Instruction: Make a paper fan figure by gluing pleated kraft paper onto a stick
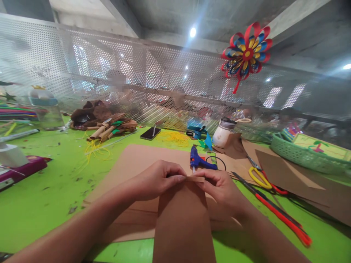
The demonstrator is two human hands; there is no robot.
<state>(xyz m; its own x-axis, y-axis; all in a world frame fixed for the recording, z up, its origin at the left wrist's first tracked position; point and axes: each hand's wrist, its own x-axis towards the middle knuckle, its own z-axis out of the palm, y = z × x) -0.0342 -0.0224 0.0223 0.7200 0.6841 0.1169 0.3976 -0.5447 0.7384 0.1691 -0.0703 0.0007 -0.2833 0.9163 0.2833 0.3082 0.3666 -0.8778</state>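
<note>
A long strip of brown craft paper [182, 226] runs toward me, its far end folded over. My left hand [160, 179] pinches that fold at its left side between thumb and fingers. At the fold's right end my right hand [221, 186] is also closed on the paper. Just beyond the fingers lies a blue glue gun [200, 160], its nozzle near my right hand. Larger brown paper sheets [137, 164] are spread flat beneath the strip.
Yellow-handled scissors [260, 177] and a red-handled cutting tool [282, 215] lie right. Behind stand a white jar [223, 133] and a green basket [307, 149]. A phone [150, 133], rolled paper pieces [109, 129] and a purple power strip [23, 170] are farther left. A paper flower [248, 54] hangs above.
</note>
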